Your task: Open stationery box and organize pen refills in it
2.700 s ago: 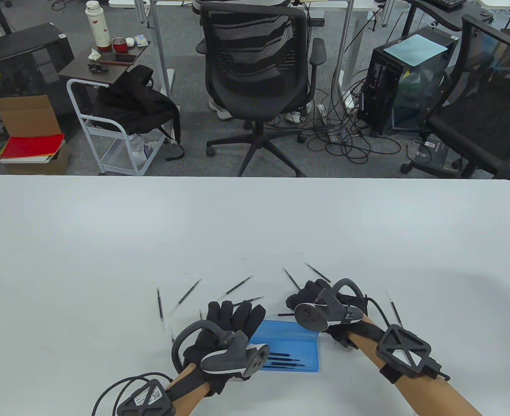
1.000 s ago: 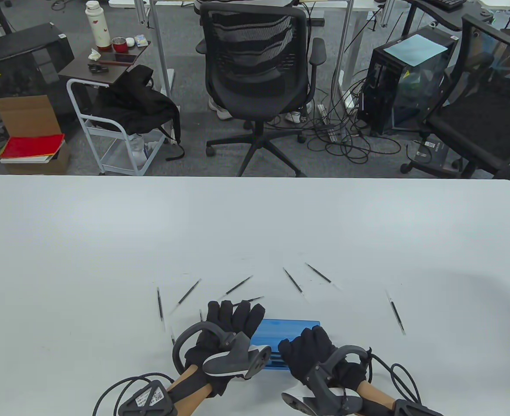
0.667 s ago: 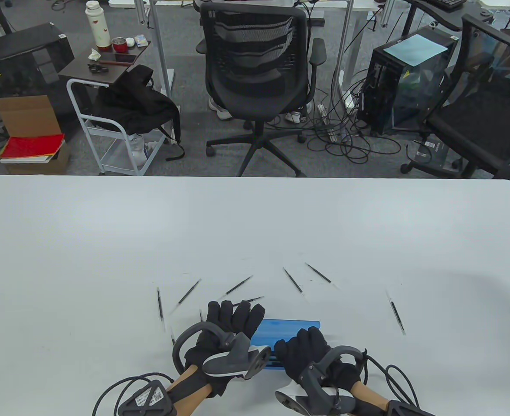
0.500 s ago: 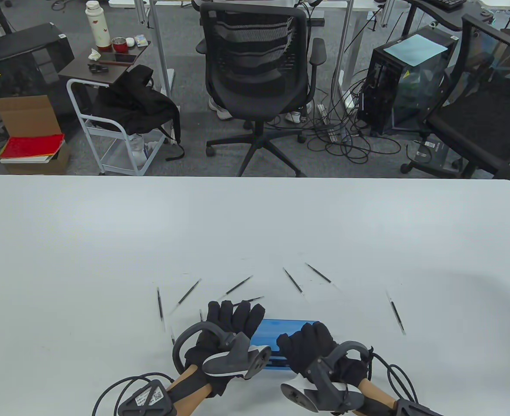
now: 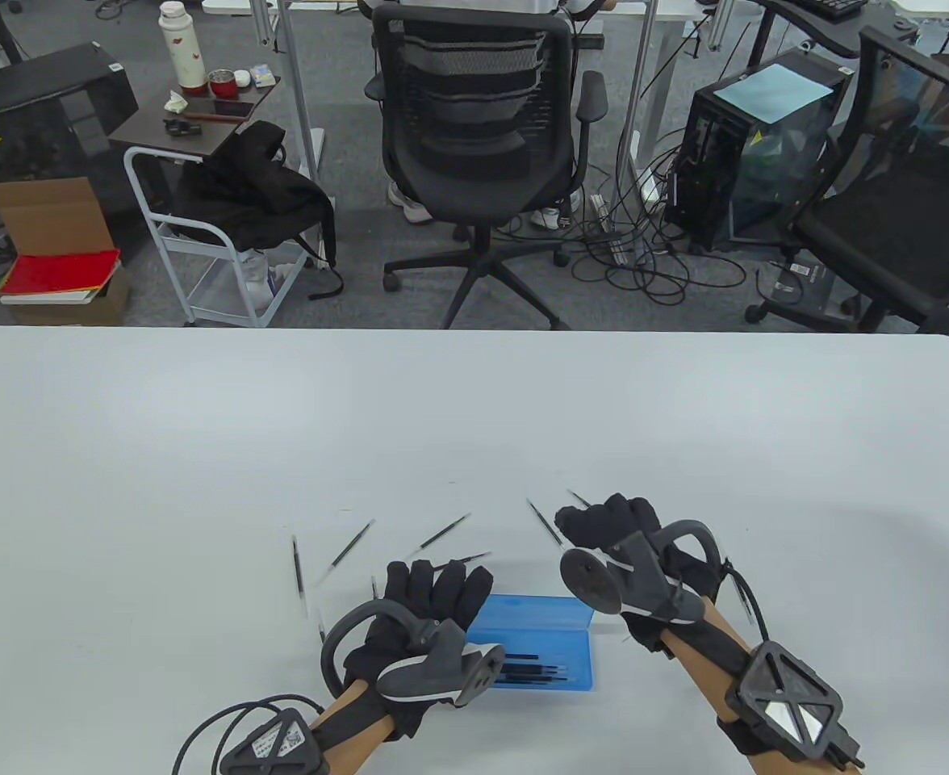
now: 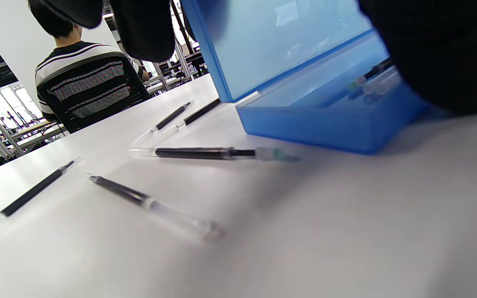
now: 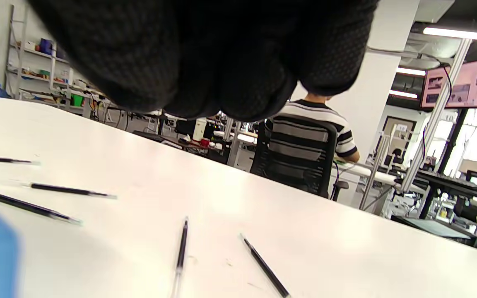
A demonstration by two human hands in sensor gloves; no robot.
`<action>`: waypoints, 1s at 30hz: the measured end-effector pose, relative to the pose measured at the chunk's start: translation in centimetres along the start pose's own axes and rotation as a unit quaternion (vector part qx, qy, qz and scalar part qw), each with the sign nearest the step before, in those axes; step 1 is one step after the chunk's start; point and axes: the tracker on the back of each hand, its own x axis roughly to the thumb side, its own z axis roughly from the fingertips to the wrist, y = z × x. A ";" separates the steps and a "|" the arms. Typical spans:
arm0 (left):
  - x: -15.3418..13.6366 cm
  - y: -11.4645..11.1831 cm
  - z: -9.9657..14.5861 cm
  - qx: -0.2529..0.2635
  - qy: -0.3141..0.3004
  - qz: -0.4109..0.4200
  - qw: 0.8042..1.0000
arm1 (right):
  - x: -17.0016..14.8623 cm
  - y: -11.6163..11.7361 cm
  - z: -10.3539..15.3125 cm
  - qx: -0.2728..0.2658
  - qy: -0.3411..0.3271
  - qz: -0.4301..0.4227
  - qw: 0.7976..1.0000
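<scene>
The blue stationery box [image 5: 575, 655] lies open near the table's front edge, its lid [image 6: 288, 45] tilted back, with dark pen refills [image 5: 533, 672] inside. My left hand [image 5: 441, 593] rests with straight fingers at the box's left end. My right hand [image 5: 604, 521] hovers beyond the box's far right corner, fingers loosely curled and holding nothing. It hangs over two loose refills [image 7: 180, 248] [image 7: 265, 267] on the table. More refills [image 5: 445, 533] [image 5: 352, 542] [image 5: 299, 565] lie scattered left of it, and one [image 6: 209, 153] lies close to the box.
The white table [image 5: 474, 420] stretches far beyond the hands. Past its far edge stand a black office chair [image 5: 482, 137] with a person seated behind it, a small cart [image 5: 200, 234] and computer towers [image 5: 757, 153].
My right hand left the front of the box and moved up and right to the loose refills beyond it. The left hand and the box stayed put.
</scene>
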 end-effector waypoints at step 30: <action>0.0 -0.1 0.0 0.001 -0.002 0.001 1.000 | 0.8 9.6 -5.6 0.128 0.044 0.022 0.991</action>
